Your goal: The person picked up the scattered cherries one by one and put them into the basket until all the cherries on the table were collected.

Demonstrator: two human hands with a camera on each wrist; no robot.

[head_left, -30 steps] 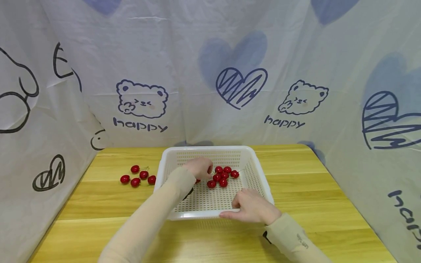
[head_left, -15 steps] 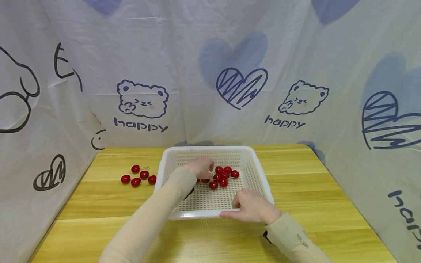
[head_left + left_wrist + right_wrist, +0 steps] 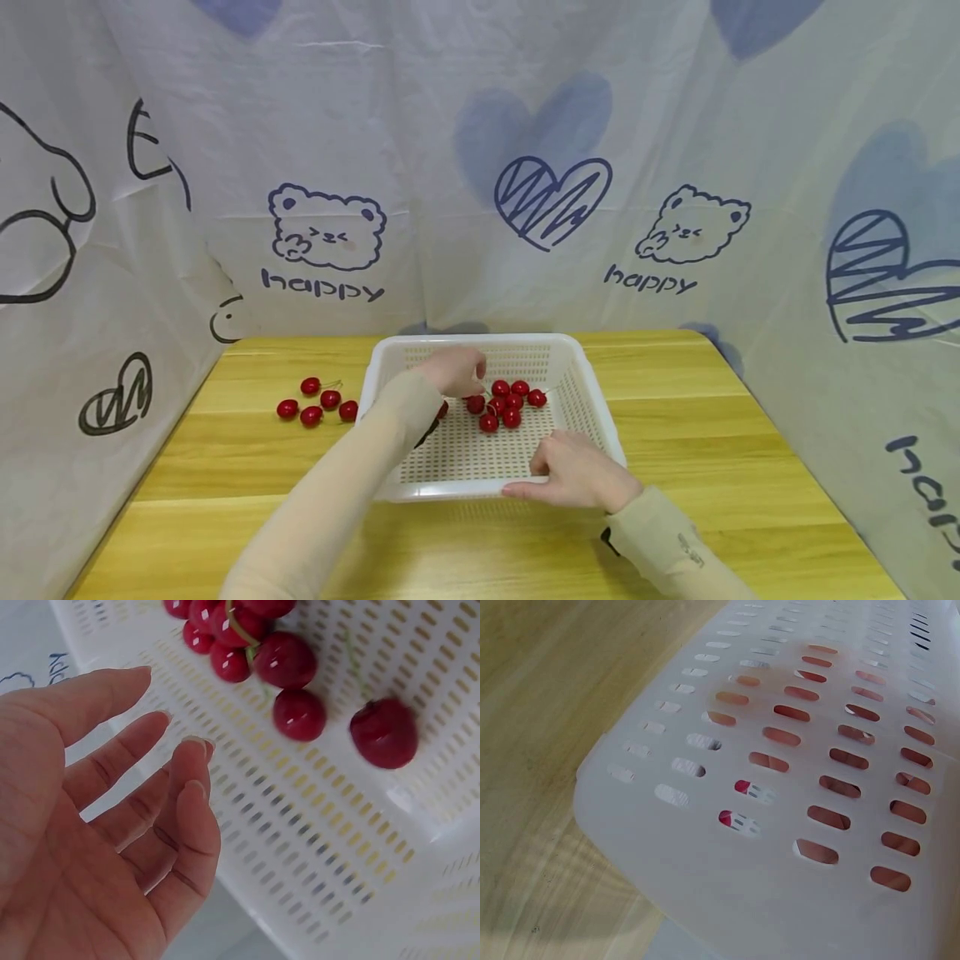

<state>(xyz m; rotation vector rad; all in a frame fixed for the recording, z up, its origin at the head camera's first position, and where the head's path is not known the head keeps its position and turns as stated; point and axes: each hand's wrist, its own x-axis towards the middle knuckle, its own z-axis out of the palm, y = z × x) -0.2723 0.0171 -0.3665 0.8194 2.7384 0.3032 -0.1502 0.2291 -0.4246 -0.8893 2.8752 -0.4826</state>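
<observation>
My left hand hovers inside a white slotted basket, over its far left part. In the left wrist view its fingers are loosely bent with nothing between them, apart from the cherries. Several red cherries with stems lie clustered on the basket floor; one cherry sits apart from the cluster. At the near right, my right hand grips the basket's front rim, thumb outside and fingers inside. Through the wall slots in the right wrist view, parts of that hand show.
Several more cherries lie on the wooden table, left of the basket. A white cloth with blue drawings hangs behind the table and along both sides.
My left hand has risen slightly away from the cherries, uncovering more of them. A front cherry has shifted slightly right. My right hand keeps its hold on the rim.
</observation>
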